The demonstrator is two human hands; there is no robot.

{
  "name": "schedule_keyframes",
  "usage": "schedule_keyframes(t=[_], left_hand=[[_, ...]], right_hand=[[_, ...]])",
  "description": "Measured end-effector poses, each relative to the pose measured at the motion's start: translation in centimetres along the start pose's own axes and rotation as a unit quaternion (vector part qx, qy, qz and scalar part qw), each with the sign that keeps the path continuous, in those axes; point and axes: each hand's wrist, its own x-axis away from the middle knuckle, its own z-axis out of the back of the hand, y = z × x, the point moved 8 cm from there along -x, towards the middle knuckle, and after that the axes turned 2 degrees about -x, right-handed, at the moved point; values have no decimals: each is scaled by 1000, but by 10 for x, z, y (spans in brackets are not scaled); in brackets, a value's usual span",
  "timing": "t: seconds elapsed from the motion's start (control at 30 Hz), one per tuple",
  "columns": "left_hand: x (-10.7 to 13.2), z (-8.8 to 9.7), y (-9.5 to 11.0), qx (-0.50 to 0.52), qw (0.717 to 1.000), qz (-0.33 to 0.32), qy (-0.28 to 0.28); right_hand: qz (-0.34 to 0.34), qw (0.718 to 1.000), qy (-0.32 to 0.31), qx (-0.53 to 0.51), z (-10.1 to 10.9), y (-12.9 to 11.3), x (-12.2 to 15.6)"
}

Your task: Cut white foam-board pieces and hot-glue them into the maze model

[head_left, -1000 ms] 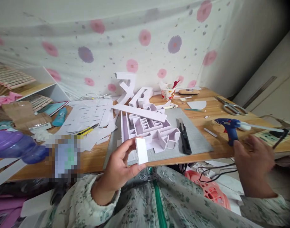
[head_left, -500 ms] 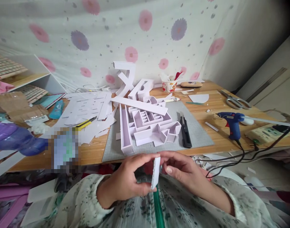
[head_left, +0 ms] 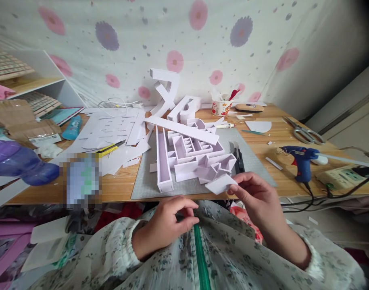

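Observation:
Between thumb and fingers my right hand (head_left: 259,197) pinches a small white foam board piece (head_left: 221,184) by its right end. The piece is tilted over the front edge of the grey cutting mat (head_left: 187,187), close to the foam board structure (head_left: 196,155) with its many little compartments. My left hand (head_left: 172,219) hovers in front of the table edge, thumb and fingers curved apart, with nothing between them. Across the top of the structure rests a long foam strip (head_left: 184,129). A black utility knife (head_left: 239,159) lies on the mat, partly hidden behind my right hand.
A blue hot glue gun (head_left: 303,159) and a power strip (head_left: 338,177) with cords are on the right, scissors (head_left: 303,133) behind them. White sheets (head_left: 111,129) and a yellow cutter (head_left: 108,150) lie left. A paper cup (head_left: 221,106) stands at the back.
My left hand has let go of the foam board piece. My right hand has carried it forward and right, towards the mat. The view has shifted slightly.

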Motion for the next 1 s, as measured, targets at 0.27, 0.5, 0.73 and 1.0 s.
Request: schedule_keyframes(t=[0.27,0.5,0.73,1.0], left_hand=[[12,42,34,-164,963,-164,139],[14,72,21,-240,928,-162,233],[7,76,6,-238,929,-153,237],[3,73,10,-234,933,-159,224]], right_hand=[[172,955,-20,241,-5,-29,-21],[224,926,-90,291,-26,-31,-41],[215,915,-95,329,-37,-25,-51],[240,908,-61,338,-38,-25,-40]])
